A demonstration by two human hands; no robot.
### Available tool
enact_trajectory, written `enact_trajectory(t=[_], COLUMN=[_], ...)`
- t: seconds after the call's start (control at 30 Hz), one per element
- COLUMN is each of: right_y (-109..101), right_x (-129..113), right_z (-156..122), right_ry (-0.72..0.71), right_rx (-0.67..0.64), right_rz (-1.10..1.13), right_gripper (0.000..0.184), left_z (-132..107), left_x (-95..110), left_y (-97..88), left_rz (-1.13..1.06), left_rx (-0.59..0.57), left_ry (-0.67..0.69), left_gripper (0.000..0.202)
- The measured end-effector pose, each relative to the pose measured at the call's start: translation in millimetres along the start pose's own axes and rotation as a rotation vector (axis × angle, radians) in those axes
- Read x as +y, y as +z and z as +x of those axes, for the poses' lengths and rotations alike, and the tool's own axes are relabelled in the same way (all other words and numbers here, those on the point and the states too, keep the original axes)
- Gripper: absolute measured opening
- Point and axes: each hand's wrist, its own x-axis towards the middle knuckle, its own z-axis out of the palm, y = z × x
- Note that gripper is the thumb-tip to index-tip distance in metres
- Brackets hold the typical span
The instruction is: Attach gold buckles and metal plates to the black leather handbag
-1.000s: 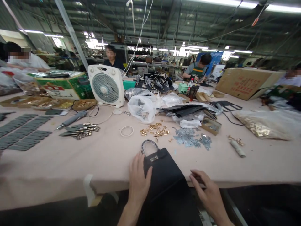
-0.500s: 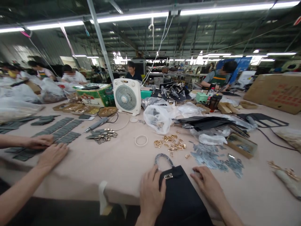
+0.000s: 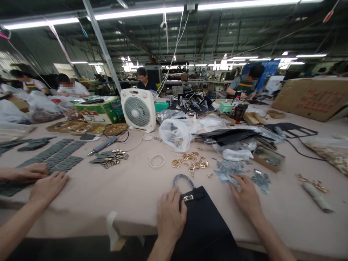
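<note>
A black handbag with a wrapped loop handle and a gold-coloured clasp lies at the table's front edge. My left hand holds its left side near the clasp, thumb on top and fingers by the edge. My right hand is to the right of the bag, fingertips apart at the edge of a pile of thin grey pieces. Nothing is visibly gripped in it. Several gold-coloured metal fittings lie beyond the bag.
A co-worker's hands work among grey strips at left. A roll of tape, a rotary-tool-like grey handpiece, a box fan, plastic bags and a small cardboard tray stand around. A large carton is far right.
My right hand has moved forward from beside the bag to the grey pieces. My left hand stays on the bag. The camera view has turned slightly right.
</note>
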Motion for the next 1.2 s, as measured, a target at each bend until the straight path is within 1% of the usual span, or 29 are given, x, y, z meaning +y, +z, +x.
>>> enact_trajectory(t=[0.03, 0.1, 0.17, 0.2, 0.3, 0.4, 0.47, 0.53, 0.6, 0.63, 0.7, 0.77, 0.8, 0.87, 0.93, 1.03, 1.1, 1.13, 1.2], right_y=[4.0, 17.2, 34.3, 42.9, 65.3, 78.4, 81.6, 81.8, 81.4, 81.4, 82.7, 85.7, 87.7, 92.0, 95.5, 96.8, 94.0, 91.3, 83.0], right_x=[-3.4, -14.3, -25.0, -28.4, -26.9, -13.9, -7.6, -9.0, -20.8, -30.1, -52.6, -74.8, -83.9, -96.6, -102.8, -104.8, -103.6, -102.3, -98.3], right_z=[5.0, 13.6, 20.8, 24.2, 36.0, 51.6, 61.5, 67.4, 67.1, 64.6, 56.6, 47.9, 44.7, 42.2, 44.4, 50.0, 51.1, 50.4, 46.6], right_ry=[-0.048, -0.13, -0.169, -0.172, -0.158, -0.118, -0.076, -0.051, -0.073, -0.105, -0.191, -0.254, -0.26, -0.224, -0.172, -0.15, -0.15, -0.148, -0.135], right_rx=[-0.031, -0.149, -0.241, -0.257, -0.22, -0.13, -0.061, 0.016, 0.079, 0.088, 0.035, -0.09, -0.155, -0.251, -0.305, -0.371, -0.404, -0.415, -0.419], right_rz=[0.033, 0.105, 0.142, 0.15, 0.158, 0.121, 0.076, 0.055, 0.103, 0.154, 0.273, 0.356, 0.369, 0.345, 0.289, 0.2, 0.155, 0.139, 0.131], right_gripper=[0.037, 0.038, 0.035, 0.033, 0.034, 0.035, 0.035, 0.033, 0.03, 0.028, 0.023, 0.022, 0.023, 0.026, 0.026, 0.015, 0.009, 0.009, 0.016], left_z=[1.9, 4.2, 4.8, 4.6, 3.6, 2.8, 2.8, 3.3, 4.2, 4.7, 5.4, 5.3, 4.9, 3.5, 1.9, 0.3, 0.0, -0.1, -0.3], left_x=[0.3, 0.5, 0.5, 0.4, -0.1, -0.8, -1.0, -0.4, 0.7, 1.3, 1.6, 0.3, -1.0, -4.2, -7.1, -9.2, -9.1, -8.8, -8.3], left_y=[0.3, 0.7, 0.8, 0.8, 1.1, 2.3, 2.8, 2.8, 2.4, 2.2, 2.4, 4.0, 5.3, 8.9, 12.6, 16.1, 16.7, 16.6, 15.9], left_rz=[-0.007, -0.022, -0.035, -0.039, -0.05, -0.053, -0.052, -0.05, -0.044, -0.038, -0.019, 0.002, 0.01, 0.02, 0.019, -0.005, -0.035, -0.049, -0.069], left_rx=[-0.001, 0.004, 0.004, 0.005, 0.013, 0.021, 0.018, 0.018, 0.025, 0.029, 0.032, 0.033, 0.035, 0.042, 0.06, 0.106, 0.13, 0.137, 0.141], left_ry=[0.0, -0.005, -0.008, -0.01, -0.018, -0.027, -0.034, -0.037, -0.04, -0.042, -0.044, -0.039, -0.034, -0.028, -0.028, -0.038, -0.048, -0.053, -0.066], left_gripper=[0.026, 0.026, 0.027, 0.027, 0.026, 0.025, 0.025, 0.024, 0.024, 0.024, 0.026, 0.031, 0.033, 0.036, 0.038, 0.039, 0.039, 0.04, 0.039])
